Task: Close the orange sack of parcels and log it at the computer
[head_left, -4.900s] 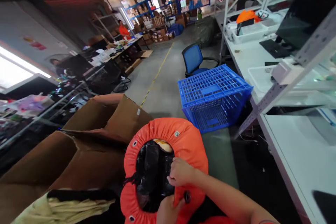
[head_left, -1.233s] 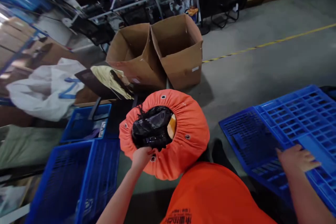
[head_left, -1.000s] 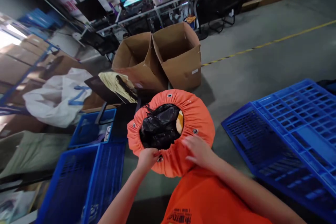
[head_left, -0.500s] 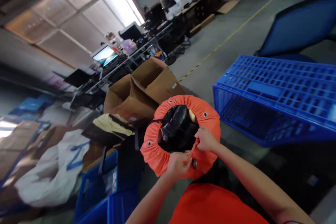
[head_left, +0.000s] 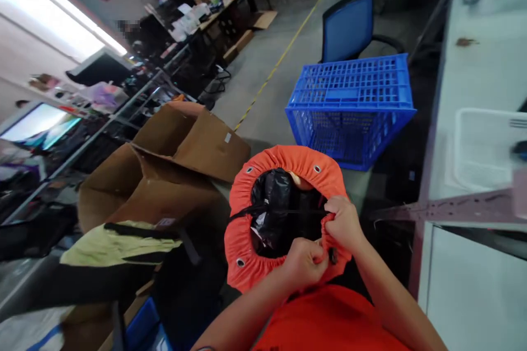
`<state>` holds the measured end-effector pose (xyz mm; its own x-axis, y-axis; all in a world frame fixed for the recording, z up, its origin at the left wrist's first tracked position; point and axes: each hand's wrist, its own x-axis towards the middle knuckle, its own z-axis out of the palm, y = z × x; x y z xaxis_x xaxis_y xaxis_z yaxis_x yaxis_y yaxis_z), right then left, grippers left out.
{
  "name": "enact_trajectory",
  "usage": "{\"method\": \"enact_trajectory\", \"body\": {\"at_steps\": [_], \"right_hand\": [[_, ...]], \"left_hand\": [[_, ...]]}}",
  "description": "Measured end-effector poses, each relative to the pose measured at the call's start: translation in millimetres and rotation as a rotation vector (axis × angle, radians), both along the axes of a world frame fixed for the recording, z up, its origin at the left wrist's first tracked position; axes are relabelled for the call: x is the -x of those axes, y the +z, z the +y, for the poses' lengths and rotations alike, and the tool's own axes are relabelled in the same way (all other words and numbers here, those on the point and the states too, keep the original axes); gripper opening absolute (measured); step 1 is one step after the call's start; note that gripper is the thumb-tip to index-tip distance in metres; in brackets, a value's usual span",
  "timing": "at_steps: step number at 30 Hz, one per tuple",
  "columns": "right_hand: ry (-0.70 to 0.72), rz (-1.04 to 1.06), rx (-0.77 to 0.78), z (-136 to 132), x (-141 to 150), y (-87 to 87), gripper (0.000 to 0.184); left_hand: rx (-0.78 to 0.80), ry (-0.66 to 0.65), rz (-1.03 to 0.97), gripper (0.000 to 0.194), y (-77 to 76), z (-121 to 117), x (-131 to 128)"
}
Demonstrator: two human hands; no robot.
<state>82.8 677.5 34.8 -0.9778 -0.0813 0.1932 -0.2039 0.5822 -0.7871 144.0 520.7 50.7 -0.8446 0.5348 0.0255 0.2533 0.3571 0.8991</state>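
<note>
Clearly, left fingers (head_left: 316,253) and right fingers (head_left: 331,208) clutch the orange bag (head_left: 240,238) at its near-right rim (head_left: 325,234).

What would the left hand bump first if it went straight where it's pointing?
Probably the right hand, just past the orange cover that the left hand grips, but depth is unclear.

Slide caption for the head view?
Left grip and right grip hold an orange bag by its gathered rim, black plastic inside, blue crate beyond.
</note>
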Motion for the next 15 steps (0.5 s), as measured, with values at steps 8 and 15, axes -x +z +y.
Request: {"method": "enact_trajectory", "body": {"at_steps": [8,15], "right_hand": [[-0.373,0.011,0.073,77,-95,15.1,0.021],[-0.477,0.025,-0.011,112,-145,14.9,0.023]], "left_hand": [[-0.047,-0.43,0.012,0.04,6.6,62,-29],[-0.025,-0.669,0.193,0.033,15.4,88,-36]]}}
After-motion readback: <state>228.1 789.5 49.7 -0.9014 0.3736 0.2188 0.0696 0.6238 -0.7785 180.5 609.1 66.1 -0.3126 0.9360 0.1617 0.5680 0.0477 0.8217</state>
